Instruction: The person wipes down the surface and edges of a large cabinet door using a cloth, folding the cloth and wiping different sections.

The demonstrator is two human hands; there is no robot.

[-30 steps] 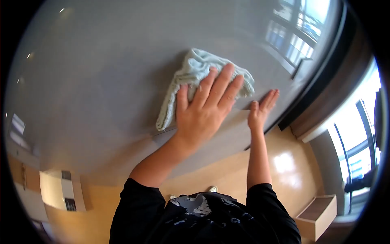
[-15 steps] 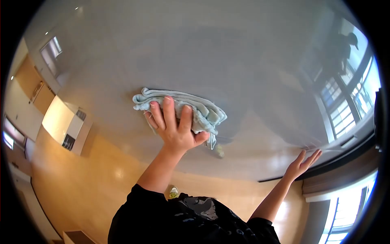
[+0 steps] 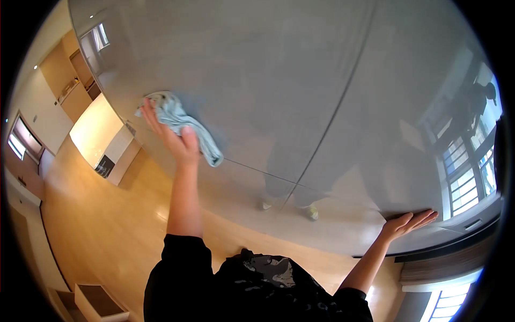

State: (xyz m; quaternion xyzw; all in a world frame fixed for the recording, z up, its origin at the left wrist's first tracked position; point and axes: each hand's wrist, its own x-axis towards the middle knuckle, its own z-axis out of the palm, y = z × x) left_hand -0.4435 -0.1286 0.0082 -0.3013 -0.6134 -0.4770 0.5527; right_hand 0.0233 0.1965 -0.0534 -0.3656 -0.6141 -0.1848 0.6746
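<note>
"Cloth point(image 3: 182, 114) and left hand point(image 3: 173, 140) have shifted leftward along the glossy grey panelling point(image 3: 257, 70) since the preceding frame; both now lie near its left edge point(image 3: 102, 96)."

"How is the cloth placed relative to the seams?"

"It is bunched obliquely, left of the long vertical seam point(image 3: 343, 99) and well apart from it. Its lower end reaches about to the horizontal seam point(image 3: 257, 170)."

"And the fingers?"

"Those of the left hand are extended along the cloth, with the thumb point(image 3: 188, 135) set apart, over the folds. Whether they pinch the fabric or merely press it cannot be told. The right hand point(image 3: 403, 225) is empty, its fingers straight, beside the lower right part of the panelling; it appears to rest there, though firm contact is not certain."

"Which step does the figure illustrate?"

"Judged from the pose, a wiping stroke by the left hand, close to the outer limit of the surface, with the right hand perhaps serving as a brace."

"What would the next move call for?"

"Probably even pressure through the palm, the folds kept beneath the fingers, and a stop or reversal at the left edge, beyond which the cloth would lose its backing."
</note>
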